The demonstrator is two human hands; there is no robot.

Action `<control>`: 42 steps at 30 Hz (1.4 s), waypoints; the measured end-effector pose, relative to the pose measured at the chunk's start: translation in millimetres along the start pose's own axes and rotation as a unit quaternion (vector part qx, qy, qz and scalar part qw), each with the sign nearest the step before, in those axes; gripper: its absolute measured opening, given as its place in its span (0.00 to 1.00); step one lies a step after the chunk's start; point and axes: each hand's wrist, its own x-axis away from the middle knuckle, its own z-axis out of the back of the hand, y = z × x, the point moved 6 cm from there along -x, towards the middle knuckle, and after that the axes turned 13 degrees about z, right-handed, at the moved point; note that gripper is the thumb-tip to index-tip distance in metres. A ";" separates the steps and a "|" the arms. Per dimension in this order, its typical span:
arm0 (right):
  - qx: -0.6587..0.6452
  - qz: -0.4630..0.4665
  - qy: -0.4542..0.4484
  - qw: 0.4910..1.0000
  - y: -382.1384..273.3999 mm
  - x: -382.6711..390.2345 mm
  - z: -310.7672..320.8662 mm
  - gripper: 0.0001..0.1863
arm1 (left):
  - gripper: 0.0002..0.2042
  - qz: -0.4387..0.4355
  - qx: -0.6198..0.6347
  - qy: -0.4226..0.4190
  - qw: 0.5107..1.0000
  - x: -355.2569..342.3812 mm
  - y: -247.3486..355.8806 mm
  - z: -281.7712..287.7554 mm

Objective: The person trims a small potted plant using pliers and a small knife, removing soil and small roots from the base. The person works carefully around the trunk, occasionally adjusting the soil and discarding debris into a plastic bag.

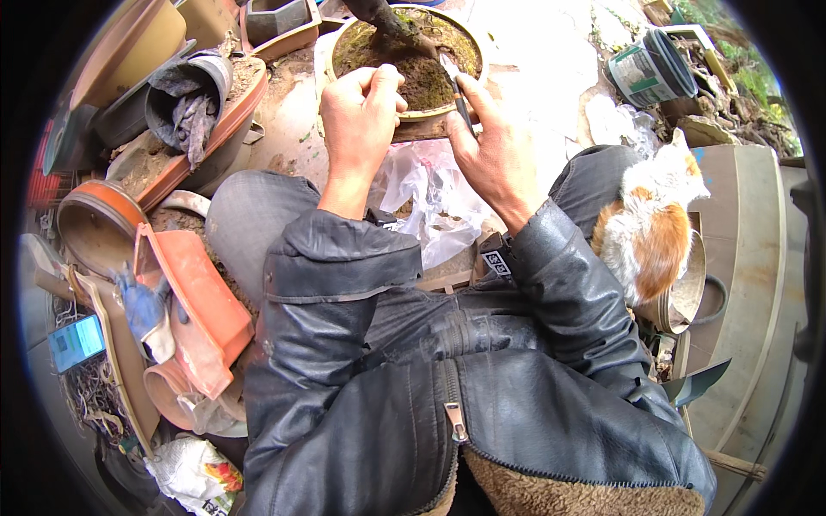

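Note:
My right hand (497, 153) grips a slim tool (460, 101) with a dark handle and a silvery tip; its exact kind is unclear. The tip points into a round, pale-rimmed pot (423, 113) of mossy soil (361, 50). A thick dark trunk (379, 15) rises from this soil and leaves the top of the picture. My left hand (357, 129) is closed over the pot's near left edge, fingers curled; whatever it may hold is hidden. Below the pot, between my knees, lies a crumpled clear plastic bag (430, 202).
At my right knee sits an orange-and-white cat (650, 224). A dark bucket (651, 69) lies tipped at far right. To my left are stacked planters (202, 292), a dark pot with a glove (194, 120), a blue glove (144, 310) and a lit phone (77, 342).

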 end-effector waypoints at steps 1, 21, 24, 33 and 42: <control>0.005 -0.004 -0.011 1.000 1.4 0.2 -1.3 0.27 | 0.14 -0.002 -0.007 0.002 1.000 -0.8 -1.0 -0.6; -0.039 0.007 0.005 0.999 -0.5 5.2 -6.1 0.28 | 0.09 -0.058 -0.106 0.070 0.990 -5.3 -5.8 0.1; -0.051 0.038 0.014 0.998 -10.5 2.5 -7.7 0.28 | 0.12 -0.078 -0.136 0.085 0.984 -5.1 -1.5 4.6; 0.003 0.025 -0.022 0.999 -15.5 -14.9 -11.1 0.26 | 0.25 -0.112 -0.269 0.026 0.956 1.0 5.6 -5.9; 0.016 0.043 -0.063 0.997 -15.7 -18.4 -8.1 0.25 | 0.25 -0.114 -0.339 0.009 0.934 0.5 6.4 -9.5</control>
